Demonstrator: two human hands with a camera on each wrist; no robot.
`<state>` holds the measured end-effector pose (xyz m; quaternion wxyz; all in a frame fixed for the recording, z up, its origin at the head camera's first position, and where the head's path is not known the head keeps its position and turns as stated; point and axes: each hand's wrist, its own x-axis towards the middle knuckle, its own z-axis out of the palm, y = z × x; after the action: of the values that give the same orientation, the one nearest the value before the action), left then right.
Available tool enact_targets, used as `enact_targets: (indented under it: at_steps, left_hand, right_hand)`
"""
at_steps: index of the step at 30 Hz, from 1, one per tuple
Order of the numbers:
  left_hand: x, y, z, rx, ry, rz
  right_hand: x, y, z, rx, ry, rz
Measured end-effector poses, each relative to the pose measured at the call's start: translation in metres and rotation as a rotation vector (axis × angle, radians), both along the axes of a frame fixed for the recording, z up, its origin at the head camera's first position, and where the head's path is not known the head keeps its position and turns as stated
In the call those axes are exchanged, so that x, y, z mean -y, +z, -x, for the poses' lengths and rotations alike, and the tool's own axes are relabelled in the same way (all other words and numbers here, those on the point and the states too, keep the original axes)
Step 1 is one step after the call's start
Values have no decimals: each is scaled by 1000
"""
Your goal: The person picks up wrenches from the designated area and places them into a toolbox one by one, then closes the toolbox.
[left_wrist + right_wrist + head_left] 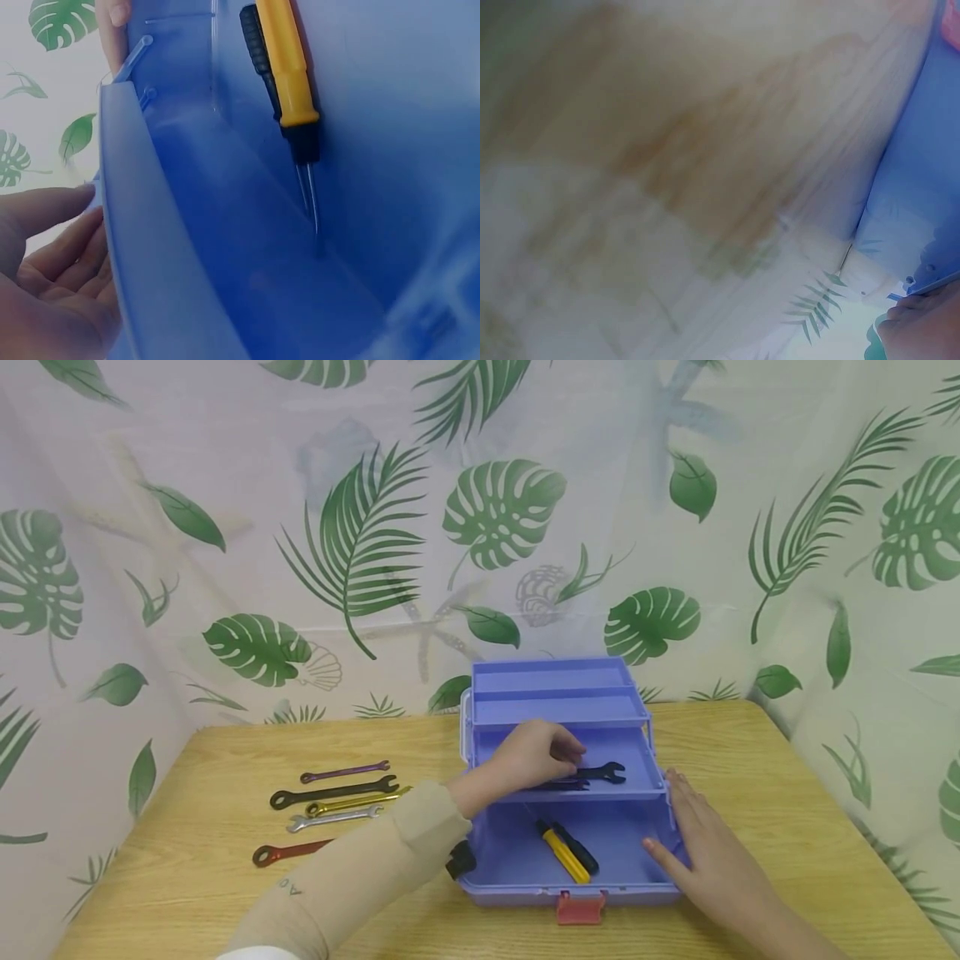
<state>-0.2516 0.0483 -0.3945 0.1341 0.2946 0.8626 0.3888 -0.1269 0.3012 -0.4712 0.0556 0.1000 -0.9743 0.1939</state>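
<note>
My left hand (531, 753) is over the middle tray (637, 783) of a blue-purple toolbox (480, 893), thumb beside a black wrench (603, 772) lying there. Another dark tool (562, 785) lies in front of that wrench, partly hidden by the hand. In the left wrist view, thumb and fingers stand apart behind the tray's wall, and no tool shows between them. My right hand (708, 843) rests on the toolbox's right side, fingers extended and thumb over the rim. A yellow-handled screwdriver (566, 853) and a black-handled one (581, 850) lie in the bottom compartment.
Left of the toolbox lie several wrenches: purple (345, 772), black (333, 792), gold (352, 804), silver (333, 817) and red (288, 852), the last partly under my left sleeve. The top tray (555, 706) is raised at the back. A pink latch (581, 908) hangs in front.
</note>
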Motion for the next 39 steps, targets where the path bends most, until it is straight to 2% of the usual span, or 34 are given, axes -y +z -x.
enact_targets:
  at_steps: [5, 12, 26, 34, 39]
  left_hand:
    - [11, 5, 2, -7, -22, -8]
    - [27, -1, 6, -30, -25, -28]
    - [58, 2, 9, -75, 56, -68]
    - [79, 3, 12, -22, 124, -127]
    - [92, 5, 11, -25, 163, -148]
  right_hand:
    - [-1, -4, 0, -42, 11, 8]
    - [-1, -3, 0, -17, 6, 7]
    - [-1, -2, 0, -3, 5, 2]
    - [-1, -2, -1, -21, 6, 7]
    - [0, -1, -1, -15, 7, -1]
